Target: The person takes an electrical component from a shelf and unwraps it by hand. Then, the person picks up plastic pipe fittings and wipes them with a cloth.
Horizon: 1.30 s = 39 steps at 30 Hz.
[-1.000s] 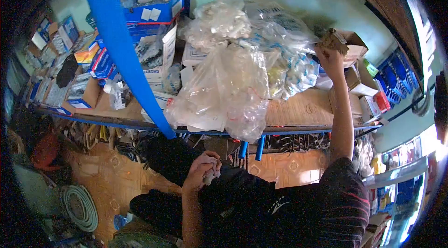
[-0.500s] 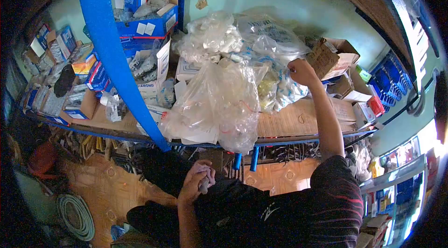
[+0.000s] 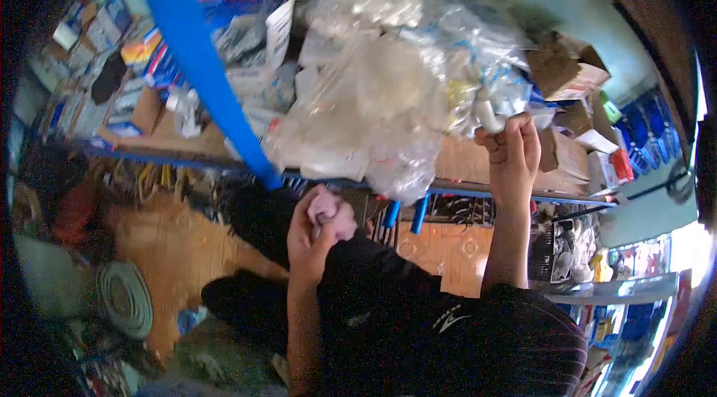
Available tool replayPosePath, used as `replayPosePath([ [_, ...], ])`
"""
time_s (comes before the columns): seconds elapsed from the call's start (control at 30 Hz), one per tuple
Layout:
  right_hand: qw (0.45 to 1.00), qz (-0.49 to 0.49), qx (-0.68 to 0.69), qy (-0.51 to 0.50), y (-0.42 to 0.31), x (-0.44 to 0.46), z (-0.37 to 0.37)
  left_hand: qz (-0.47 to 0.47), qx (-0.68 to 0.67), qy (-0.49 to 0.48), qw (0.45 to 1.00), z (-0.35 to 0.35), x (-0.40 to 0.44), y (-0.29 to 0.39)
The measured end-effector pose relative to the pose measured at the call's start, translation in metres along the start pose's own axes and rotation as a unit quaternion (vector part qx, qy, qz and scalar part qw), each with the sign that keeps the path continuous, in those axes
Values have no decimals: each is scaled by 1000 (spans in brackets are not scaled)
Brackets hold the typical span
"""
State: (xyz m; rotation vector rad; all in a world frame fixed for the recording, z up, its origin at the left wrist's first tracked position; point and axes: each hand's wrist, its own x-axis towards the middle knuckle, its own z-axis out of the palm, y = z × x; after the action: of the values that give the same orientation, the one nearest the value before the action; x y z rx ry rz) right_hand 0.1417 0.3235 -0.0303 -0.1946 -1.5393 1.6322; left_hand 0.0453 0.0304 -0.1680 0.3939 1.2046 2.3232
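Observation:
My left hand [image 3: 304,236] is closed around a crumpled pinkish cloth [image 3: 326,206], held low in front of the shelf's edge. My right hand [image 3: 514,150] has its fingers curled at the lower right of the heap, gripping a clear plastic bag with blue print [image 3: 502,91]. A white rounded piece [image 3: 489,118] shows just above these fingers; motion blur hides what it is. Left of my right hand, a large clear plastic bag [image 3: 373,91] droops over the shelf's front. More bags with pale contents [image 3: 366,5] are piled behind it.
A blue post [image 3: 194,46] slants across the left. Open cardboard boxes [image 3: 571,72] stand right of the bags, with blue packaged goods [image 3: 644,128] beyond. Small packed boxes [image 3: 127,109] crowd the left shelf. A coiled hose [image 3: 125,298] lies on the tiled floor.
My right hand has come down and towards me, and the blue-printed bag has shifted with it. My left hand has risen a little with the cloth. The camera view has tilted down.

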Motion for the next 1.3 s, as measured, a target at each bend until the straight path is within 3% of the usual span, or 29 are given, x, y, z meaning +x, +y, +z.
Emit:
replayPosePath([
  [0.07, 997, -12, -46, -58, 9, -31, 39, 47, 21, -44, 998, 12, -7, 23],
  [0.13, 987, -34, -104, -118, 16, -58, 74, 130, 113, -14, 985, 36, -11, 50],
  [0.23, 988, 12, 13, -156, 26, -88, 130, 255, 284, 54, 923, 50, 1, 74],
  [0.27, 986, 27, 3, -166, 28, -91, 136, 285, 280, 87, 912, 47, 5, 75],
  [0.4, 972, 68, -61, -217, 31, -96, 143, 299, 313, 154, 888, 37, 5, 91],
  [0.5, 961, 15, -124, -247, 42, -86, 139, 346, 402, 65, 845, 37, 0, 88],
  [0.63, 952, 84, -144, -256, 50, -95, 121, 394, 415, 107, 813, 36, 5, 84],
  [0.77, 962, 111, -115, -221, 36, -93, 132, 390, 439, 38, 808, 35, 7, 89],
  [0.8, 975, 92, -50, -198, 34, -91, 140, 396, 432, 57, 808, 34, 8, 89],
  [0.93, 969, 145, -29, -199, 44, -102, 135, 386, 378, 169, 825, 31, 16, 93],
  [1.07, 974, 138, 42, -173, 53, -100, 142, 374, 373, 83, 845, 33, 4, 84],
  [1.17, 974, 136, 55, -172, 50, -100, 145, 380, 376, 155, 830, 34, 2, 82],
  [1.3, 970, 148, 56, -187, 42, -104, 146, 307, 296, 164, 889, 33, 0, 96],
])
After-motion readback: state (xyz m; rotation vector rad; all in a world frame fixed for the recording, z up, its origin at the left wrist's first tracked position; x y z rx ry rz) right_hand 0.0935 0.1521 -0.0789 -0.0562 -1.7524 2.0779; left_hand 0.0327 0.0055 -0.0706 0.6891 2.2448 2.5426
